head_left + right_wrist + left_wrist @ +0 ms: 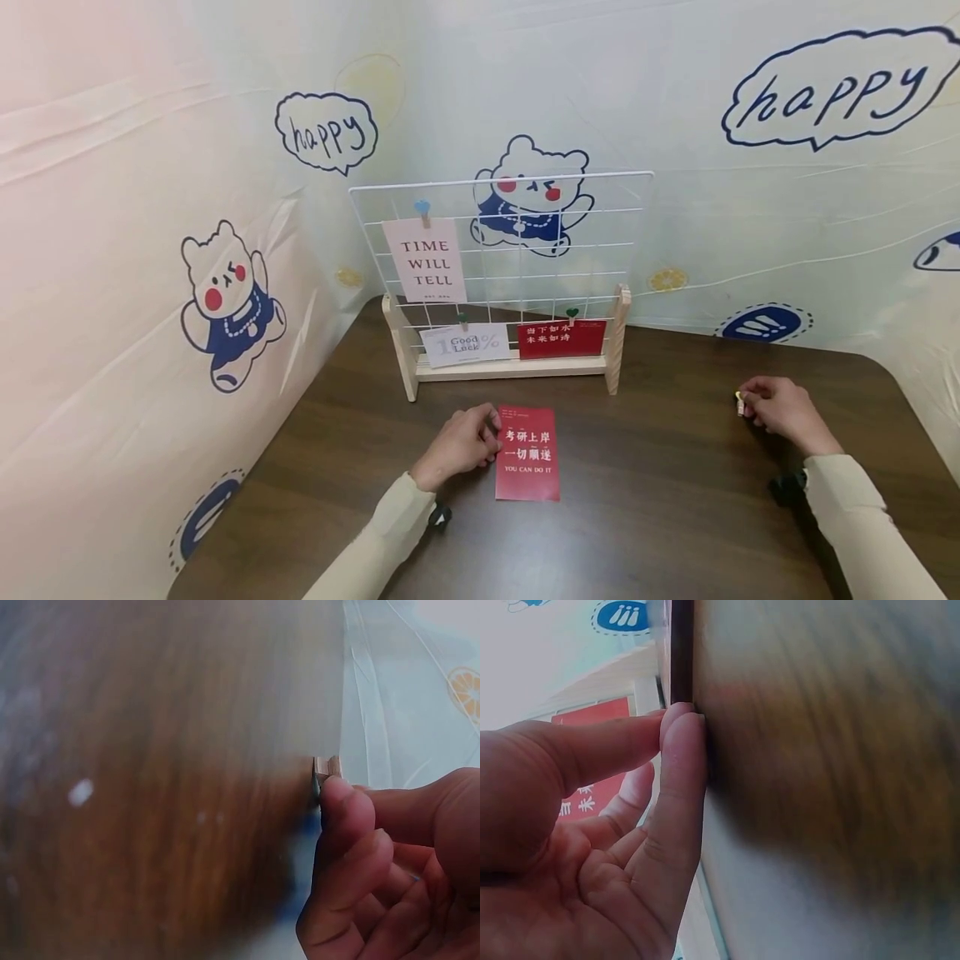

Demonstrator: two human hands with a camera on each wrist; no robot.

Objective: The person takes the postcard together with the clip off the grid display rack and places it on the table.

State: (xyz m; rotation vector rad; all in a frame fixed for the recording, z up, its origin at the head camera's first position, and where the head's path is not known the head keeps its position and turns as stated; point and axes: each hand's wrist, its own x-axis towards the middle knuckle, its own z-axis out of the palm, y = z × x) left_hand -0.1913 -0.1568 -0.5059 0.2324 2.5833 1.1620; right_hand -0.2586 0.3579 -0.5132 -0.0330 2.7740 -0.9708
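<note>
A red card [528,475] with white print lies at the middle of the table, in front of a white wire grid rack. At its left edge is my left hand [459,442]; in the left wrist view thumb and fingertips [682,742] pinch the card's edge, seen as a thin dark strip. Far to the right, my right hand [783,410] pinches a small wooden clip [740,405] with a yellow top, close over the table. The right wrist view shows the wooden clip [327,766] standing out past the fingertips, its lower part hidden by them.
The white grid rack [517,245] stands on wooden feet at the back. Clipped to it are a pale card [425,265], a "Good Luck" card [465,344] and a red card [562,340]. A printed curtain [675,208] hangs behind the brown table [645,500].
</note>
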